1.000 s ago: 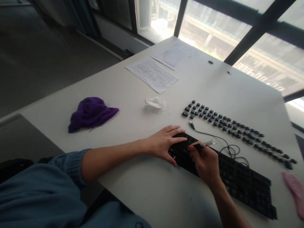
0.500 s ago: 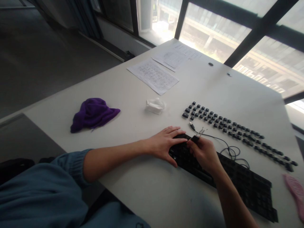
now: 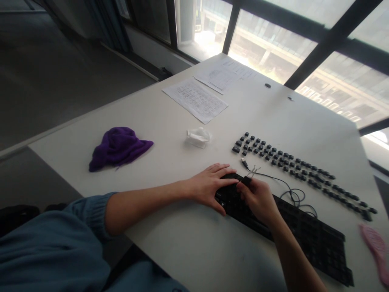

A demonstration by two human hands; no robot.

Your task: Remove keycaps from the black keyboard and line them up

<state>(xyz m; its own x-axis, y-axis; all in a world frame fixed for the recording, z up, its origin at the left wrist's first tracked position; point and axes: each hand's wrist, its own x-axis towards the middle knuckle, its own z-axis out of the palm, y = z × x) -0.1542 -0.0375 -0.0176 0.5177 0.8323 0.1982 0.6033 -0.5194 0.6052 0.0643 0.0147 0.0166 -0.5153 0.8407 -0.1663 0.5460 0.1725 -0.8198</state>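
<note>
My left hand (image 3: 208, 185) lies with fingers spread over the far left end of a black keyboard (image 3: 306, 227), holding it against the table. Pinched in my right hand (image 3: 258, 198) is a small black keycap puller (image 3: 246, 181), its thin metal wires pointing up and away from the keys. Its lower end is at the keyboard, close to my left fingertips; the exact contact is hidden by my fingers. Beyond the keyboard, loose black keycaps (image 3: 285, 160) stand in slanting rows. The keyboard's cable (image 3: 273, 177) lies loosely coiled between them, with a USB plug (image 3: 244, 163).
On the white table (image 3: 164, 158) lie a purple cloth (image 3: 120, 148), a crumpled white tissue (image 3: 198, 137) and printed sheets (image 3: 196, 99). A pink object (image 3: 374, 247) rests at the right edge. Windows (image 3: 273, 44) stand behind the table.
My right hand has moved slightly left and the puller has tipped a little lower toward the keyboard. My left hand keeps its place. The whole view has shifted slightly.
</note>
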